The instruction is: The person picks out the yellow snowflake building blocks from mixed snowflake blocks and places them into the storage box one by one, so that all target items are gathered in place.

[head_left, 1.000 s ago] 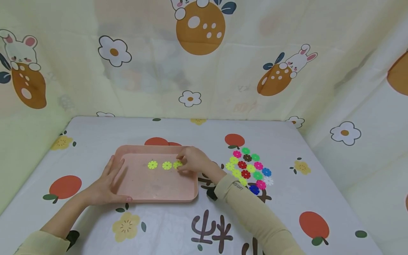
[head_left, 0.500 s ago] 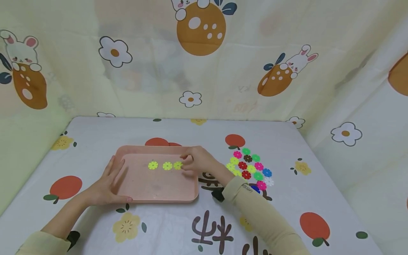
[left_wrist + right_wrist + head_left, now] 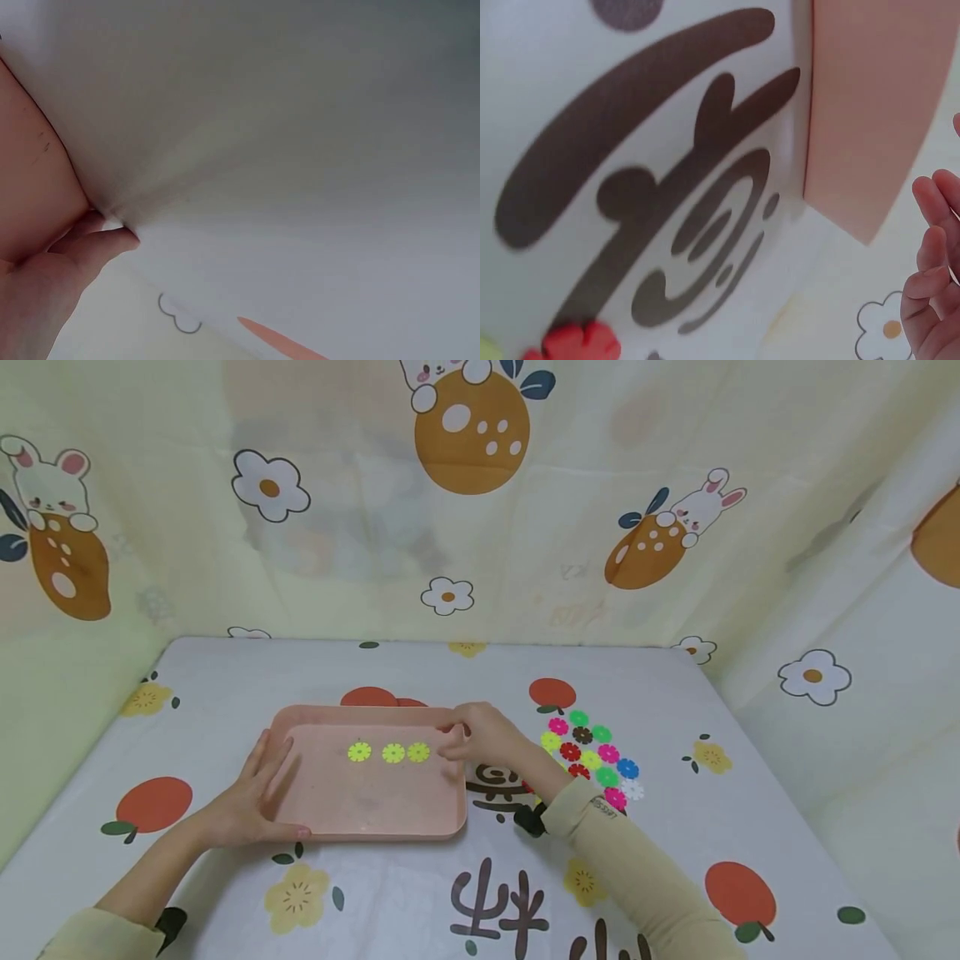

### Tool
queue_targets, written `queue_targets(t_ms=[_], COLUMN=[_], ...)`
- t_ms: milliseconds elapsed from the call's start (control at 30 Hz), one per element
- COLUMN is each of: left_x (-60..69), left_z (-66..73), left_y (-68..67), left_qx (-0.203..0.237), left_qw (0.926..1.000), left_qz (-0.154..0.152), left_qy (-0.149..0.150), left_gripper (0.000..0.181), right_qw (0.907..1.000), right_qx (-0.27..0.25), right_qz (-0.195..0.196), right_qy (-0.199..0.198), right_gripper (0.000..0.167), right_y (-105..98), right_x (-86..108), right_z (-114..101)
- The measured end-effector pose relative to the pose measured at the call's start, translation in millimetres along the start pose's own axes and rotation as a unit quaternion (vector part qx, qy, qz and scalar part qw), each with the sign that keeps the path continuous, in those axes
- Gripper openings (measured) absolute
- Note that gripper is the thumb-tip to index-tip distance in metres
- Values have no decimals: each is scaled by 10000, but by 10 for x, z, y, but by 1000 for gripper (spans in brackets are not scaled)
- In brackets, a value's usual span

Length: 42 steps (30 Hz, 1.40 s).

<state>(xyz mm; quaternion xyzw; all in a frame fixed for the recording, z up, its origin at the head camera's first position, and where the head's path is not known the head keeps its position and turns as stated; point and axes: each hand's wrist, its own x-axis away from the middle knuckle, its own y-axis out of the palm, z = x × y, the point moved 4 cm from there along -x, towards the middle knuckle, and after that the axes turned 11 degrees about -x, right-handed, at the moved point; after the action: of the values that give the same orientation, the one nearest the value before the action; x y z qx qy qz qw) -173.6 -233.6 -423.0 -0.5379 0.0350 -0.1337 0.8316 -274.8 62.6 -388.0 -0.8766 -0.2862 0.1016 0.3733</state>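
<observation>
Three yellow-green flower pieces [image 3: 393, 752] lie in a row in the pink tray [image 3: 367, 814], the right two side by side. My left hand [image 3: 247, 802] rests against the tray's left edge, fingers spread and thumb at the front rim; the left wrist view shows the fingers [image 3: 97, 247] along the tray's outer side [image 3: 37, 172]. Over the tray's upper right corner hovers my right hand [image 3: 487, 739], its fingers loosely bent with nothing between them. In the right wrist view that hand [image 3: 937, 277] appears beyond the tray wall [image 3: 877, 112].
Right of the tray lies a loose group of colourful flower pieces [image 3: 591, 758], partly hidden by my right wrist. A red piece [image 3: 581, 343] shows low in the right wrist view. A patterned curtain [image 3: 337, 568] stands behind the table [image 3: 630, 677].
My right hand has let go of the rightmost yellow-green piece and moved right, towards the tray's edge. The piece stays in the tray. My left hand has kept its place.
</observation>
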Motion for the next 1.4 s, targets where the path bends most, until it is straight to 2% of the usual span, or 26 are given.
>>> queue_targets(t_ms=[300, 667, 867, 1100, 1267, 1400], left_x=[-16, -14, -14, -21, -22, -14], left_z=[-12, -7, -18, -24, -30, -26], left_y=[4, 12, 21, 22, 28, 17], left_qx=[-71, -16, -27, -68, -48, -42], left_qw=[10000, 10000, 10000, 9999, 10000, 10000], left_qz=[9, 5, -10, 1, -9, -41], left_qy=[47, 50, 25, 80, 76, 36], left_gripper=[125, 124, 124, 124, 124, 124], right_qw=[9994, 9972, 9970, 9975, 9965, 9959], right_qx=[245, 423, 388, 373, 345, 457], right_qz=[48, 299, 405, 482, 548, 599], right_qy=[-242, -534, -541, -362, -524, -501], right_gripper=[41, 35, 35, 36, 34, 34], right_y=[-205, -414, -508, -570, -614, -648], right_x=[140, 326, 412, 521, 595, 651], right_z=[-3, 88, 173, 285, 376, 452])
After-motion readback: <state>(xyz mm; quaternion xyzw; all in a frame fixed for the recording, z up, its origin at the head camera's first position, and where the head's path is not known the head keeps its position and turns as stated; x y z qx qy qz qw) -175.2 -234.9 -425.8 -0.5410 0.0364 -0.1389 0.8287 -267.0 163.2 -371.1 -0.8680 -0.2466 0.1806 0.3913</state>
